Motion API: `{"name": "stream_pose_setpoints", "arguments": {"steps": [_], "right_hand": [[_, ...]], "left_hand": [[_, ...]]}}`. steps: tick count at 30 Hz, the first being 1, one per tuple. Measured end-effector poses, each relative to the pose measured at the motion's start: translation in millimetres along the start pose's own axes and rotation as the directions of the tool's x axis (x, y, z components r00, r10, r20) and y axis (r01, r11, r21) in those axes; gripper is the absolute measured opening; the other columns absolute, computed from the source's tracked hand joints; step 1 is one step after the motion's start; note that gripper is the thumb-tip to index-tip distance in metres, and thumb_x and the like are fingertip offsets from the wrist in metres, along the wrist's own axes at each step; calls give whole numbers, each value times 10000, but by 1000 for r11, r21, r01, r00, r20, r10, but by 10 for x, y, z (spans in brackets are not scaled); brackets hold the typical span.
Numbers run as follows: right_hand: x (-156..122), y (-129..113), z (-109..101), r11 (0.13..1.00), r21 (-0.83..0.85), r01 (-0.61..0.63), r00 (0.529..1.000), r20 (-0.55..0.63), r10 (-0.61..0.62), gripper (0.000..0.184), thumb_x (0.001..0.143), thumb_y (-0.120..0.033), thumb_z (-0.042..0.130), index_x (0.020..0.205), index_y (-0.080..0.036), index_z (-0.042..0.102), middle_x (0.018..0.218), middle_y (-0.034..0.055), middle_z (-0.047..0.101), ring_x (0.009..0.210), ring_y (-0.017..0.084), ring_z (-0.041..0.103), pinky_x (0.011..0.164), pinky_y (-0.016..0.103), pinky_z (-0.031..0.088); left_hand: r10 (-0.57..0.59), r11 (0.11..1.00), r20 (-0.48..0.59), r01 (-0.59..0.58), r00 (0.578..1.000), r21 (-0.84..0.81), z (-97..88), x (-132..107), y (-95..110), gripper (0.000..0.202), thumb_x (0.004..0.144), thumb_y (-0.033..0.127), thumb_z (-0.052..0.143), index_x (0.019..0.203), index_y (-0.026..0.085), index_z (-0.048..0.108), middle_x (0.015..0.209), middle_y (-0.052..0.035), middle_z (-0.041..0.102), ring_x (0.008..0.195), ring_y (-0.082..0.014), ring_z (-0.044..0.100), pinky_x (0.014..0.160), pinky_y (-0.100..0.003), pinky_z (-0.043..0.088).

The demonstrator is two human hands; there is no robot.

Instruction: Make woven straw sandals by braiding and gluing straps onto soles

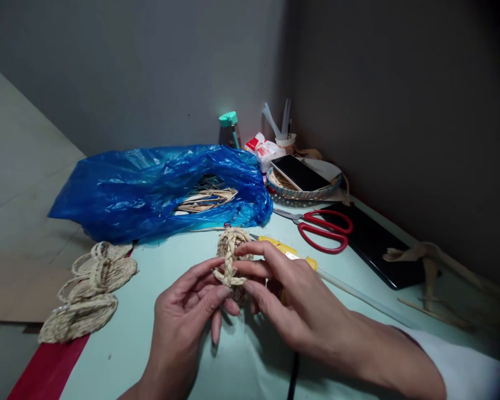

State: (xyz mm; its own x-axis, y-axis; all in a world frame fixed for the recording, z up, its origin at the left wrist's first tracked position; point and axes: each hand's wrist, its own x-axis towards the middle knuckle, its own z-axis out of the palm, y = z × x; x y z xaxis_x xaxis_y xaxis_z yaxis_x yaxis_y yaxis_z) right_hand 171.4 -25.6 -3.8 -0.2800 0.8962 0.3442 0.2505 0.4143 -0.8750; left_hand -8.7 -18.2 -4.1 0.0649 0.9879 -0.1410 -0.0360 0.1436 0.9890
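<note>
Between my two hands is a small woven straw sandal (230, 244) with a thick braid running down its middle and a short cross strand at the near end. My left hand (187, 305) pinches the left side of that near end, thumb on top. From the right, my right hand (291, 289) grips the other end of the cross strand between thumb and fingers. Fingers cover much of the sandal's underside. Partly hidden behind my right hand lies a yellow-handled tool (277, 247). Finished-looking straw sandals (104, 272) rest at the table's left edge.
A blue plastic bag (150, 194) holding dry straw (208, 199) spreads across the back. Red-handled scissors (325, 228) lie beside a black tablet-like slab (379, 250). Behind them sit a basket (316, 193) with a phone (300, 172), a cup (286, 143) and a bottle (230, 130).
</note>
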Motion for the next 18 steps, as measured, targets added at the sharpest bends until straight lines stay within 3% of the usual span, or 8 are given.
{"name": "stream_pose_setpoints", "arguments": {"steps": [3,8,15,18], "right_hand": [[4,7,-4,993,-84,78,997,7,-78,324,965,-136,478,1279,-214,466,1116,54,733,1032,173,714,837,276,551],[0,25,-14,970,-171,171,985,-1,-174,326,953,-122,491,1267,-199,529,1136,70,730,1008,173,708,864,290,564],[49,42,-83,976,-189,104,977,-164,-136,186,953,-133,528,1092,-207,628,1019,36,764,890,159,724,794,276,571],[69,62,-103,939,-292,184,951,-187,-244,155,942,-124,580,1067,-188,645,951,41,750,807,155,665,722,282,541]], "left_hand": [[-13,996,25,15,1000,-88,-14,4,9,317,777,253,797,1072,174,713,653,-21,724,443,-72,553,428,-154,423],[-67,971,40,74,997,-227,-48,35,101,223,776,221,797,985,163,744,618,0,671,482,-56,536,491,-140,446],[-75,978,15,77,997,-193,-118,97,188,243,745,215,825,965,155,743,581,18,631,460,-35,502,470,-107,415],[-76,982,43,82,996,-170,-111,86,182,246,742,210,823,967,152,745,553,27,617,450,-45,508,455,-119,418]]}}
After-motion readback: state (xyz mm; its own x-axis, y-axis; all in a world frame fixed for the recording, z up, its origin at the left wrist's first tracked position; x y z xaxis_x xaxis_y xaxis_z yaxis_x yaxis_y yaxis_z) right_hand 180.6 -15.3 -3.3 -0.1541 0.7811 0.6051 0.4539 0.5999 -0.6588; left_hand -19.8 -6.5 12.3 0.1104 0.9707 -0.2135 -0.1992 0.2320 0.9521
